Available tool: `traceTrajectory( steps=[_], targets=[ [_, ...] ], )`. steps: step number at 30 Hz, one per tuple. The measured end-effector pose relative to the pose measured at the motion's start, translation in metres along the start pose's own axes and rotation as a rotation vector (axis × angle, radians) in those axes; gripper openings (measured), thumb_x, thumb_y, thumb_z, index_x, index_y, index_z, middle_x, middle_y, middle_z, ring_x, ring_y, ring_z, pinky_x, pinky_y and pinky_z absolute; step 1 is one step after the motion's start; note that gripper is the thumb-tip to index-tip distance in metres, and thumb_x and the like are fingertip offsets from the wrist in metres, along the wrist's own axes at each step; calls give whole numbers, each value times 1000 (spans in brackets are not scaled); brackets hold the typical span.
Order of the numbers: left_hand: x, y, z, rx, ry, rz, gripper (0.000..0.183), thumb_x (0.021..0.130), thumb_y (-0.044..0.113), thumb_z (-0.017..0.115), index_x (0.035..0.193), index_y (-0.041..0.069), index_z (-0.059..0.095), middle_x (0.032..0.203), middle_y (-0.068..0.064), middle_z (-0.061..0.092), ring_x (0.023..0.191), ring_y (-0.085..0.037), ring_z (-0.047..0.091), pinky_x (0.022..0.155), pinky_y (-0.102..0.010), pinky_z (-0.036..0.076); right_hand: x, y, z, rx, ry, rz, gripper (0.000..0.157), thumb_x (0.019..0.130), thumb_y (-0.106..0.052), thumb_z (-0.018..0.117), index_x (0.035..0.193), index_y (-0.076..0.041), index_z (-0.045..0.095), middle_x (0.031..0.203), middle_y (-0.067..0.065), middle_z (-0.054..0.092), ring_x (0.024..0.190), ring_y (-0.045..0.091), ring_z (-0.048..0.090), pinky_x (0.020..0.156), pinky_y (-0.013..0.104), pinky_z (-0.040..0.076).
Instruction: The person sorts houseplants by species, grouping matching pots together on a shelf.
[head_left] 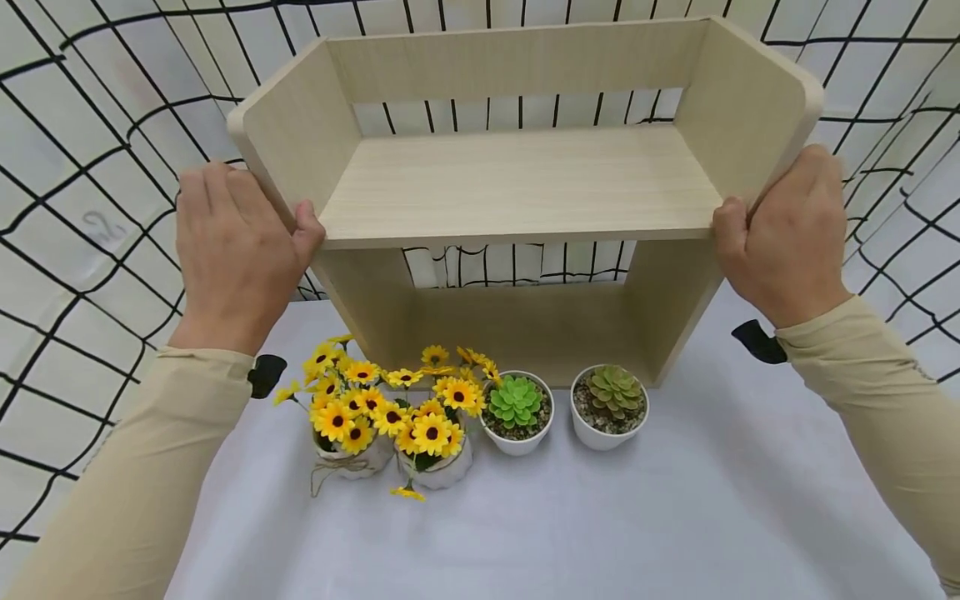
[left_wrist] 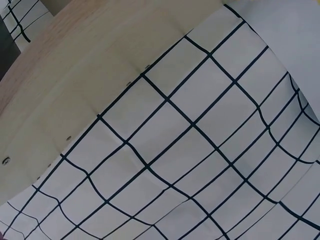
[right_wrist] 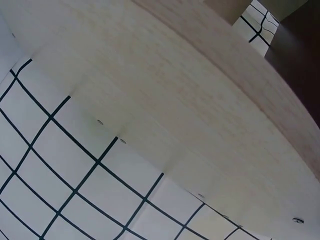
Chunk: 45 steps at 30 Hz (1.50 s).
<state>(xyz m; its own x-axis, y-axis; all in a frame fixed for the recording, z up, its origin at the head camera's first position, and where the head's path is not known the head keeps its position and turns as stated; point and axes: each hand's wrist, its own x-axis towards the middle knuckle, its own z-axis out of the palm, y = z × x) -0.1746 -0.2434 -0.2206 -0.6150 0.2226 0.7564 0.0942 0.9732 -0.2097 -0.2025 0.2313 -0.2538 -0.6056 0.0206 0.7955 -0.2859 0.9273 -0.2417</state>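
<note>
The wooden shelf [head_left: 525,183] fills the upper middle of the frame and is best kept level. At left and right, the left hand [head_left: 236,250] and right hand [head_left: 787,237] grip its sides, thumbs hooked inward; even force suits. Its base should clear the sunflower pots [head_left: 352,421] and smaller succulent pots [head_left: 516,407], lower centre.

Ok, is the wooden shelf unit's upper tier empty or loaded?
Empty: the wooden shelf unit shows only bare board across its upper tier in the head view.

legible text: 0 | white backdrop [left_wrist: 226,115]: faint grey mark [head_left: 103,227], unreadable
</note>
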Motion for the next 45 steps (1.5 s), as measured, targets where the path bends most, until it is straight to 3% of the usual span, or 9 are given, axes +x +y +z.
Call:
traceTrajectory(
  steps=[9,16,21,23,26,30,34,40,45],
  targets=[
    [4,-4,1,9,14,37,59,108,36,23,107,-19,44,95,-32,44,93,-43,37,86,-52,29,1,2,-4,49,-21,-33,56,90,-30,38,119,17,45,103,37,46,84,47,43,67,45,27],
    [0,-3,1,-2,-4,9,61,108,39,22,111,-19,43,98,-32,44,95,-44,37,85,-53,28,-5,9,-14,204,-221,27,62,100,-42,47,135,9,46,111,30,46,89,25,38,73,38,28],
    [0,-2,2,-36,-4,-1,62,108,39,23,113,-19,42,100,-35,45,97,-47,37,87,-55,30,-30,16,-20,219,-77,-28,81,97,-68,46,108,12,54,92,26,47,80,24,36,73,30,25],
    [0,-2,2,-35,-11,-2,62,108,40,22,114,-19,42,102,-35,45,98,-48,38,87,-56,30,-45,16,-20,220,-1,-88,82,96,-70,46,95,11,56,82,23,47,76,25,37,71,26,25],
    [-1,-2,3,-31,-19,-5,63,106,40,20,115,-19,41,103,-35,45,100,-48,38,88,-56,30,-70,15,-20,257,12,-172,74,97,-66,47,87,7,60,73,17,49,74,16,40,68,22,29],
    [-2,-5,2,-19,-7,-18,64,105,43,22,112,-17,42,102,-34,45,100,-48,37,85,-56,29,-101,11,-15,379,-66,-292,62,100,-59,52,82,0,64,73,7,56,75,3,41,66,16,36],
    [-3,-9,1,-11,15,-34,64,104,48,25,110,-13,42,104,-33,44,102,-48,36,85,-58,28,-125,10,-3,481,-145,-358,55,100,-56,55,86,-4,66,83,3,63,80,4,49,73,12,43],
    [-5,-6,2,-10,4,-53,66,104,49,24,109,-14,43,105,-34,44,104,-49,36,88,-58,27,-154,13,13,552,-341,-328,61,96,-59,60,117,-1,63,112,8,61,97,9,54,90,12,43],
    [-4,-3,3,-4,11,-45,66,104,46,23,106,-16,43,101,-35,45,101,-50,35,87,-58,26,-168,17,20,526,-509,-237,85,80,-46,86,142,-2,48,131,12,51,106,11,51,91,16,42]
  ],
)
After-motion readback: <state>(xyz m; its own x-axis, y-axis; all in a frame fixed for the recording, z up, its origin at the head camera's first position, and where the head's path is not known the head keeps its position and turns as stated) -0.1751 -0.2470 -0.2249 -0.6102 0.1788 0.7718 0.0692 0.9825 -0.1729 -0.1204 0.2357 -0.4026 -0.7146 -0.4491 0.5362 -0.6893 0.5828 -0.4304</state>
